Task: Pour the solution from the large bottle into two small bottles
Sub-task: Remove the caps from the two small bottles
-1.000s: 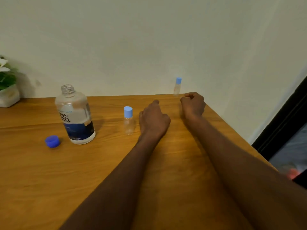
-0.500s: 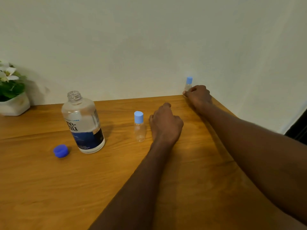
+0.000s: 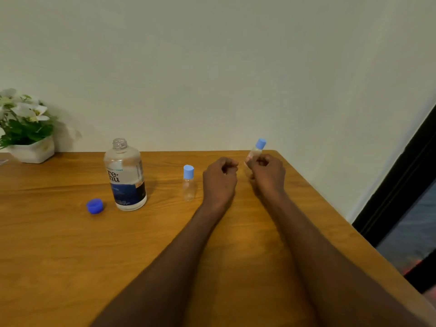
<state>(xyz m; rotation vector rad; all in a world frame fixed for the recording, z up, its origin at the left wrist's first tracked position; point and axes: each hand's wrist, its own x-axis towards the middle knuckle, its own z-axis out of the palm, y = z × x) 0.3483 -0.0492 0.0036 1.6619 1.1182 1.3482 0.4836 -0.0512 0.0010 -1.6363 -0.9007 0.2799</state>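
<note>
The large clear bottle (image 3: 125, 175) with a blue label stands uncapped on the wooden table (image 3: 70, 256), and its blue cap (image 3: 94, 205) lies to its left. One small clear bottle (image 3: 188, 182) with a light-blue cap stands upright just left of my left hand (image 3: 220, 179), which is curled shut and holds nothing. My right hand (image 3: 266, 172) grips the second small bottle (image 3: 257, 149), tilted, its light-blue cap sticking out above my fingers. The two hands are close together, a small gap between them.
A white pot with white flowers (image 3: 26, 133) stands at the table's back left against the wall. The table's right edge (image 3: 342, 220) runs diagonally close to my right forearm, with a dark door frame (image 3: 401, 180) beyond it.
My right hand took the second small bottle from the far right corner and brought it toward my left hand. My left hand stayed near the first small bottle.
</note>
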